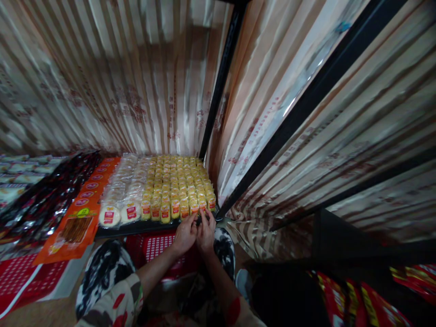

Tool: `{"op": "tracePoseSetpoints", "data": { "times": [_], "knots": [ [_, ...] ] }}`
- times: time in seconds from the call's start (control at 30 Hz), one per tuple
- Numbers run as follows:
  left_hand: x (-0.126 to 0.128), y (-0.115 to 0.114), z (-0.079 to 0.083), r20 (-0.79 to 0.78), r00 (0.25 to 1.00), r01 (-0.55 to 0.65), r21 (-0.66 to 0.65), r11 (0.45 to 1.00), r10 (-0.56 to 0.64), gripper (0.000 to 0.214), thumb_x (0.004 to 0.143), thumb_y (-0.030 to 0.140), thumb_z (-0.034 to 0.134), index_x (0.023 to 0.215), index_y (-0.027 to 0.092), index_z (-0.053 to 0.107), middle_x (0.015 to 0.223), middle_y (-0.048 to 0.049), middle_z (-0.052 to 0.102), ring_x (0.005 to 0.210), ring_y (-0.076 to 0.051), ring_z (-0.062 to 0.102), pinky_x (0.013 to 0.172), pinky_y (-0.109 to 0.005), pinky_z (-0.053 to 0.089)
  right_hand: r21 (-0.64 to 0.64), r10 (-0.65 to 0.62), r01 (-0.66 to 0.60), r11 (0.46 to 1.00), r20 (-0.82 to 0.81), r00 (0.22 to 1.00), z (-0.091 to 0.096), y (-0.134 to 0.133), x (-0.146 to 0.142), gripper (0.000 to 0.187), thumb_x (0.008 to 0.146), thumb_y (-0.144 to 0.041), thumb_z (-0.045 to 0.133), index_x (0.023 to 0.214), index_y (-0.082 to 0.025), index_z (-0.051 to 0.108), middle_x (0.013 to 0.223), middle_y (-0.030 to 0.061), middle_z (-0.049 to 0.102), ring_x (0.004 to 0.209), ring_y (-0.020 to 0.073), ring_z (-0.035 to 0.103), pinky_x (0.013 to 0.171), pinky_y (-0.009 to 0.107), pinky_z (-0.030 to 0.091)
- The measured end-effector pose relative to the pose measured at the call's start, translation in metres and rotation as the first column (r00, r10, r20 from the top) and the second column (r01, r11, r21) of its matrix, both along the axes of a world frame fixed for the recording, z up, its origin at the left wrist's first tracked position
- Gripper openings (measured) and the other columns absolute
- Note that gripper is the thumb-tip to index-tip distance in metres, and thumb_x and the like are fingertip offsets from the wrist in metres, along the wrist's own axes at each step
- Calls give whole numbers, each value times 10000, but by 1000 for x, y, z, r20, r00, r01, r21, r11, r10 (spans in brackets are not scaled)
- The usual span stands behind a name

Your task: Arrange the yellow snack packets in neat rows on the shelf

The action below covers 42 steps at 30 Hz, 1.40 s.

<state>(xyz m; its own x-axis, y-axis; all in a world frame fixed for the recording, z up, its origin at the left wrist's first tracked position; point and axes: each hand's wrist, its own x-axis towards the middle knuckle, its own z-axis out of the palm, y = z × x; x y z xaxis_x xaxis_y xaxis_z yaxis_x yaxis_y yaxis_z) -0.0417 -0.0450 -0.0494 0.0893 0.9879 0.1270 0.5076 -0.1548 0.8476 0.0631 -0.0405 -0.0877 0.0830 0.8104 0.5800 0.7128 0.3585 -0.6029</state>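
My left hand [184,235] and my right hand [206,232] are together at the front edge of a low black shelf [136,228]. Their fingers are curled and pinch at the nearest yellow snack packet [195,208] in the front row. Whether they grip it or only touch it is too small to tell. The shelf holds several rows of small yellow packets with red labels [177,181] and, to their left, round white packets with red labels [119,212]. My knees in patterned trousers [105,268] are below the shelf.
Orange flat packets [76,227] and dark glossy packets [44,200] lie left of the shelf rows. A red perforated basket [160,247] sits under my hands. Black frame bars [223,75] cross striped curtain-like packaging [136,77]. Red and yellow packets [361,299] lie at the lower right.
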Motion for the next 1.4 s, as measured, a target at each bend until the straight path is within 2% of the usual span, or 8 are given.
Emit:
{"op": "tracePoseSetpoints", "data": {
  "times": [0.13, 0.33, 0.5, 0.77, 1.03, 1.23, 1.4],
  "knots": [
    [-6, -6, 0, -1, 1000, 2, 57, 998, -2, 387, 777, 101, 380, 1100, 170, 582, 1009, -80, 654, 929, -166, 603, 882, -344, 486, 12, 26, -26, 1000, 11, 1000, 4, -5, -1, 539, 804, -93, 313, 1319, -196, 433, 1264, 129, 450, 1185, 229, 421, 957, 448, 402],
    [-18, -10, -1, -25, 992, -117, 155, 981, 122, 370, 778, 88, 353, 1065, 173, 569, 969, -72, 622, 914, -169, 581, 883, -346, 475, 26, 130, -132, 991, 76, 989, -1, -10, -6, 543, 816, -106, 315, 1347, -194, 386, 1269, 115, 486, 1183, 222, 432, 962, 440, 400],
    [-23, -6, -3, -56, 989, -130, 147, 981, 140, 400, 760, 66, 353, 1094, 150, 557, 1099, -103, 600, 1041, -194, 545, 961, -377, 427, 7, 118, -119, 993, 101, 988, -7, -5, -9, 535, 821, -103, 312, 1346, -175, 387, 1274, 131, 482, 1186, 228, 430, 967, 444, 396],
    [-25, -5, -5, -79, 991, -99, 116, 988, 108, 421, 767, 70, 348, 1141, 106, 537, 1156, -131, 582, 1093, -209, 523, 1000, -389, 399, 33, 111, -114, 993, 87, 990, -6, -7, -9, 542, 821, -91, 293, 1346, -186, 385, 1262, 138, 459, 1197, 231, 421, 947, 451, 420],
    [-33, -12, -7, -48, 994, -93, 167, 982, 102, 407, 754, 58, 344, 1086, 148, 560, 1038, -88, 612, 969, -174, 572, 907, -344, 467, 45, 70, -74, 996, 79, 994, -2, -11, -16, 534, 815, -73, 310, 1320, -199, 431, 1234, 129, 464, 1174, 230, 425, 936, 452, 430],
    [-49, -22, -7, -63, 983, -155, 187, 970, 169, 371, 749, 57, 349, 1019, 143, 588, 926, -79, 613, 885, -168, 582, 849, -326, 486, 50, 62, -68, 996, 114, 991, -1, -14, -19, 518, 822, -71, 319, 1297, -211, 471, 1263, 133, 437, 1157, 227, 421, 932, 451, 434],
    [-70, -26, -9, -104, 960, -239, 185, 953, 261, 324, 799, 108, 351, 1012, 138, 594, 937, -90, 612, 903, -190, 577, 852, -349, 483, 36, 51, -56, 998, 131, 990, -2, -16, -24, 551, 802, -55, 325, 1297, -242, 475, 1281, 121, 423, 1170, 230, 403, 925, 450, 446]
  ]
}}
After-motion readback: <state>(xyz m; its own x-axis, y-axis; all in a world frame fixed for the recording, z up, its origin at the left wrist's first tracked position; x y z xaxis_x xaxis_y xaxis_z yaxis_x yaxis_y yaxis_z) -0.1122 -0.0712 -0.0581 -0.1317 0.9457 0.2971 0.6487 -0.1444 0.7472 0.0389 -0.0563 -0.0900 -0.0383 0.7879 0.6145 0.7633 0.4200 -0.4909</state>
